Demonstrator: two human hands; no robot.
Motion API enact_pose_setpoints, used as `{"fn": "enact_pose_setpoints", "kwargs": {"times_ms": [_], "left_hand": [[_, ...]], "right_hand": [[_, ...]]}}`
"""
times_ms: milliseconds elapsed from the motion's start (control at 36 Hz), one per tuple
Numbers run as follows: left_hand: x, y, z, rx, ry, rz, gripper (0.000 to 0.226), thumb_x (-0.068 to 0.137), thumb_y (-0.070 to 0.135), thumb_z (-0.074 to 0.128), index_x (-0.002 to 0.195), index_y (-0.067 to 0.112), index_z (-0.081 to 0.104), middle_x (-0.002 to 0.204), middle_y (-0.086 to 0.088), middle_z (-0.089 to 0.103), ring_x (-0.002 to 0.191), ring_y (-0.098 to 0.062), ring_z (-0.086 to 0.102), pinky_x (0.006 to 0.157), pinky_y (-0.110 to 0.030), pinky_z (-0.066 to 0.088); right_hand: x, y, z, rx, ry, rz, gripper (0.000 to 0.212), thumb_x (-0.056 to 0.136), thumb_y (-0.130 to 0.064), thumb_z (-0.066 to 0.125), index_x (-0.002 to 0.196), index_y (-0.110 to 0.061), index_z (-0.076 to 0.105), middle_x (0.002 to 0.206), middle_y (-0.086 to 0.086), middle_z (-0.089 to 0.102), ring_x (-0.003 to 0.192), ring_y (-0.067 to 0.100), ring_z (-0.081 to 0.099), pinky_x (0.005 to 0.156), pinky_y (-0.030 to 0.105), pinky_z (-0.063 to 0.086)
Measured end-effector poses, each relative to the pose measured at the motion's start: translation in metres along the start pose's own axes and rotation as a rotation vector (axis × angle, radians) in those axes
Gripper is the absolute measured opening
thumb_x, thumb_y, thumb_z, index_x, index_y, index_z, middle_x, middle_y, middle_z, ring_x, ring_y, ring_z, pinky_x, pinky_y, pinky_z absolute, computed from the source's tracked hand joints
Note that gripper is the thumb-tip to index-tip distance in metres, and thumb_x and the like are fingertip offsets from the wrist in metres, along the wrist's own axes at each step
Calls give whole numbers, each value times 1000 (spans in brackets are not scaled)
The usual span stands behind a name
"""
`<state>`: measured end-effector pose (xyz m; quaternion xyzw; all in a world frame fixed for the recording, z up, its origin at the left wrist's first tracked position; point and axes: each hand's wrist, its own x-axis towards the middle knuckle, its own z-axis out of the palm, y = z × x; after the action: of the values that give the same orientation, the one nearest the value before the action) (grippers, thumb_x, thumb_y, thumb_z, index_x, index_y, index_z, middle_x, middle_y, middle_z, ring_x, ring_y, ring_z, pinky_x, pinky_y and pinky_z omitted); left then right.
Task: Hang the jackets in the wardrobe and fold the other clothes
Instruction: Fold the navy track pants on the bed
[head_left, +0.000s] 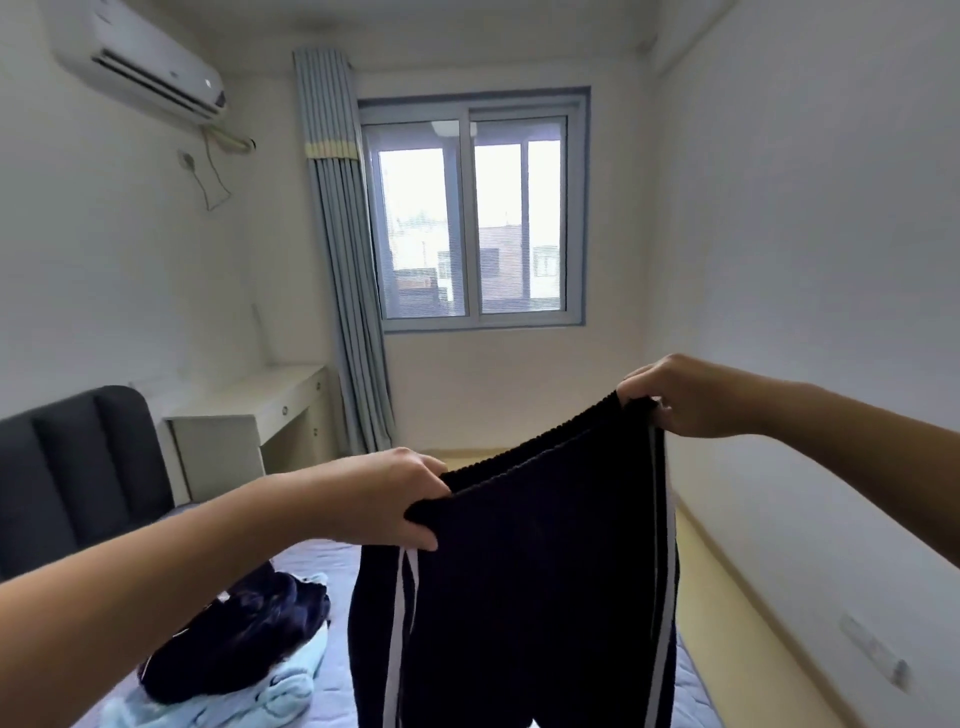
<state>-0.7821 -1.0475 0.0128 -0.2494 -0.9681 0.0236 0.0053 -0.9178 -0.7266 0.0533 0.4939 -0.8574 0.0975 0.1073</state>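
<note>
The left hand, at centre left of the frame, is pinching one end of the waistband of a pair of dark track trousers, thumb underneath and fingers curled over the top. The right hand, higher and toward the centre right, is gripping the other end, its fingers closed round the ribbed edge. Between them the waistband is stretching out on a slant, and the legs, with their white side stripes, are hanging down past the bottom edge of the frame, in front of the bed.

Judging by this, the trousers are being held up and spread out ready for folding; no fold is showing in them yet.

In the lower left of the frame a dark garment is lying crumpled on top of a light blue garment on the bed. Both look unfolded, so they seem to be waiting their turn; whether either is a jacket I cannot tell. No wardrobe and no hung jacket are showing, and no finished folded stack is visible, so how much is already done cannot be read here. At the least, the trousers and that pile are left.

Further out, a dark headboard is standing at the left edge, with a pale desk beyond it.
</note>
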Motion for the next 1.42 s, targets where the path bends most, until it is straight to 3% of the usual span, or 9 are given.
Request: {"fn": "enact_pose_setpoints", "kwargs": {"times_ms": [111, 278, 389, 583, 722, 972, 1167, 1278, 1417], "left_hand": [[2, -24, -26, 89, 19, -82, 27, 90, 42, 59, 104, 21, 71, 101, 13, 58, 86, -1, 56, 81, -22, 49], [5, -62, -70, 155, 106, -173, 39, 86, 55, 55, 96, 21, 72, 87, 12, 63, 75, -4, 59, 74, -26, 49], [7, -72, -104, 193, 179, -182, 73, 65, 84, 35, 85, 23, 70, 74, 10, 63, 66, -7, 59, 66, -28, 50], [22, -71, -167, 285, 440, -205, 33, 88, 43, 62, 59, 33, 50, 60, 9, 57, 53, -7, 53, 53, -20, 36], [34, -71, -138, 281, 95, -250, 34, 83, 54, 63, 80, 21, 69, 65, 6, 62, 55, -9, 54, 60, -31, 50], [32, -55, -147, 245, 248, -109, 27, 83, 43, 68, 67, 35, 48, 64, 11, 53, 58, -4, 47, 58, -23, 38], [24, -57, -128, 8, 37, -94, 18, 79, 36, 74, 74, 42, 58, 76, 14, 62, 71, -3, 57, 67, -18, 45], [20, -57, -133, -12, 46, -145, 20, 83, 35, 71, 67, 35, 58, 62, 12, 56, 53, 0, 50, 56, -16, 41], [10, -60, -141, -61, 147, -190, 23, 87, 40, 65, 66, 30, 61, 53, 8, 55, 42, -1, 50, 49, -16, 42]], "right_hand": [[8, 3, -19, -53, -9, 59, 40, 82, 4, 54, 83, -36, 61, 74, -21, 62, 74, 2, 56, 67, 15, 40], [16, -4, -51, -128, -9, 114, 49, 85, -9, 61, 61, -49, 48, 66, -23, 57, 72, 0, 57, 68, 19, 46], [24, -14, -82, -276, -79, 126, 9, 87, -16, 63, 83, -25, 64, 81, -6, 67, 82, 10, 64, 73, 25, 52], [42, -25, -137, -348, 234, 73, 18, 87, -21, 63, 72, -11, 59, 62, -1, 58, 58, 11, 54, 58, 14, 40], [37, -13, -97, -380, -172, 220, 13, 88, -23, 62, 96, -13, 67, 72, -13, 54, 63, 1, 48, 57, 15, 37], [33, -9, -85, -346, -105, 215, 31, 86, -18, 64, 64, -31, 46, 72, -10, 50, 64, 4, 45, 56, 19, 34], [25, -13, -78, -264, -98, 196, 9, 87, -10, 63, 85, -18, 68, 68, -14, 50, 64, 5, 47, 62, 21, 39], [27, -17, -87, -327, -91, 149, 41, 86, -7, 58, 60, -36, 46, 69, -11, 50, 65, 5, 46, 71, 35, 47], [29, -22, -93, -305, -155, 182, 20, 85, -36, 60, 71, -37, 46, 85, -13, 55, 85, 8, 55, 77, 34, 49]]}}
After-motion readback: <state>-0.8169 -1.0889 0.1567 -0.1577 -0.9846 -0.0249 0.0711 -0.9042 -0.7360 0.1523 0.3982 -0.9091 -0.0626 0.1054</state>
